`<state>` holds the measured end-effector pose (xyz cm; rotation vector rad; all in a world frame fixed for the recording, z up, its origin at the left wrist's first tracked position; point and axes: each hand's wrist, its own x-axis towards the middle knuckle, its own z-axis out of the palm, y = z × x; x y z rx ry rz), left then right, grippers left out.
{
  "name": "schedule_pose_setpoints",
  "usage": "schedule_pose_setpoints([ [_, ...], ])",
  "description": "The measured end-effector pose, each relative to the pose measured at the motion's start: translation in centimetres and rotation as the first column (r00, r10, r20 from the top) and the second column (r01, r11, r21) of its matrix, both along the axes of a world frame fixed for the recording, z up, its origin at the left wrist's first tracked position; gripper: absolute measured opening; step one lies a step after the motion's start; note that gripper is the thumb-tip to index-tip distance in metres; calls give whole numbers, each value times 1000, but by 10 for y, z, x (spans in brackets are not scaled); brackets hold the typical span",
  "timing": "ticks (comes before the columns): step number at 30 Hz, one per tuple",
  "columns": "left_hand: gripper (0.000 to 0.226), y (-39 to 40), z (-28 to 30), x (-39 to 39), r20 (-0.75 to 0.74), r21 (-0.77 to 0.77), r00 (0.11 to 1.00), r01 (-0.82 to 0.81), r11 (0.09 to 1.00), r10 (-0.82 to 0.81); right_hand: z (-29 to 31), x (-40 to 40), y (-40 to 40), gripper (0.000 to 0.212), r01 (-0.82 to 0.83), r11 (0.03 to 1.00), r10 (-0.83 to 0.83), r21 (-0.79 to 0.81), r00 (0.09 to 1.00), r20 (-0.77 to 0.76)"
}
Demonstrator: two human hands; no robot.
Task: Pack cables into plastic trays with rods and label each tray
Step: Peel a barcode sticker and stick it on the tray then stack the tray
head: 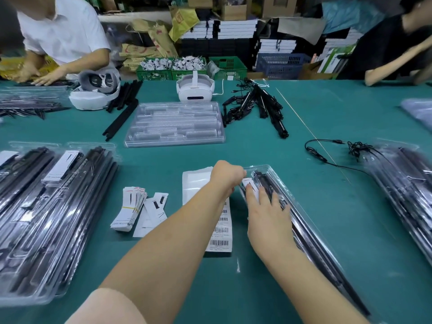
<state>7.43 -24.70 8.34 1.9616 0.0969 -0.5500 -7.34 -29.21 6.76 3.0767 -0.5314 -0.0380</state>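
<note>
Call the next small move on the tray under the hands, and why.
Probably press the label flat. The left hand pinches its far end, the right hand lies with straight fingers on the packed tray, and the label looks only partly laid down.

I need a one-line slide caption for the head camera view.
Both hands, left and right, place a white label on a packed plastic tray.
</note>
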Motion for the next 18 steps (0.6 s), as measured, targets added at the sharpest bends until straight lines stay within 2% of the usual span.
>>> schedule_pose_setpoints([
  [2,35,3,3,-1,-7,-59,1000,3,998,-3,8,1,-4,87,-20,999,20,26,1000,-4],
  [4,36,5,10,-4,21,-128,1000,19,992,-16,20,1,-11,84,-44,994,38,98,998,59],
  [7,63,13,28,-6,15,-318,998,61,946,-60,48,-1,-31,75,-82,969,38,234,981,189],
  [9,58,18,35,-6,60,-384,994,109,917,-93,74,-2,-49,67,-123,934,29,337,962,272],
  [11,38,21,34,-10,88,-398,988,152,905,-128,101,-3,-68,57,-233,875,65,425,925,374],
  [12,35,23,33,-15,74,-439,985,173,881,-157,114,-2,-76,52,-305,805,76,509,904,422],
  [13,42,23,31,-20,49,-514,980,190,837,-192,125,-1,-84,47,-374,677,55,634,885,462],
  [15,62,23,29,-31,-23,-694,962,181,697,-273,139,3,-95,37,-434,295,-92,851,874,478],
  [16,64,23,30,-37,-31,-749,944,195,633,-328,142,6,-100,34,-426,132,-169,895,880,444],
  [17,61,24,31,-44,-20,-780,926,221,585,-376,141,10,-104,33,-414,29,-230,910,883,409],
  [18,52,23,33,-50,-11,-801,913,236,550,-407,138,13,-106,33,-403,-32,-284,915,881,378],
])
